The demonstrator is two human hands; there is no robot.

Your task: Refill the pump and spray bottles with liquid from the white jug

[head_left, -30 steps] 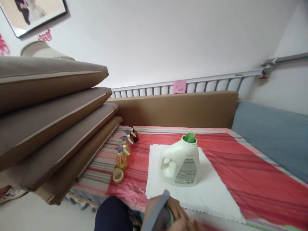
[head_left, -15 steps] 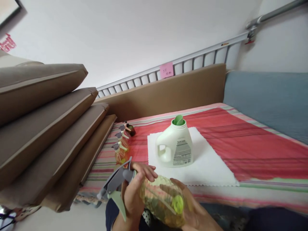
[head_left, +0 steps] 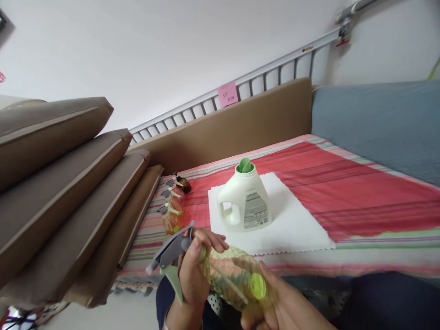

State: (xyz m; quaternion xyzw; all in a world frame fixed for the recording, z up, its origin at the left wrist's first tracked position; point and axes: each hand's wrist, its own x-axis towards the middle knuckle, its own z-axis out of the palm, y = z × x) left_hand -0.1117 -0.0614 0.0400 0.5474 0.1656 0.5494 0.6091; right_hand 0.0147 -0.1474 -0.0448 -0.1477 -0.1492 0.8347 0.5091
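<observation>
A clear yellow-green spray bottle point(head_left: 233, 275) lies tilted between both hands, its grey trigger head point(head_left: 170, 254) pointing left. My left hand point(head_left: 192, 270) is closed around the neck just below the head. My right hand point(head_left: 288, 307) is wrapped under the bottle's base at the bottom of the view. Behind them a white detergent jug point(head_left: 245, 201) with an open green spout stands upright on a white cloth point(head_left: 295, 227).
Three small spray bottles point(head_left: 171, 206) stand in a row on the red striped cover point(head_left: 343, 192), left of the cloth. Stacked brown cushions point(head_left: 68, 192) fill the left. A brown board, a railing with a pink note point(head_left: 227, 93) and a blue cushion point(head_left: 374, 123) are behind.
The spray bottle came up from the bottom edge into full view in both hands. The view has tilted and swung left, so the jug and cloth sit higher and farther.
</observation>
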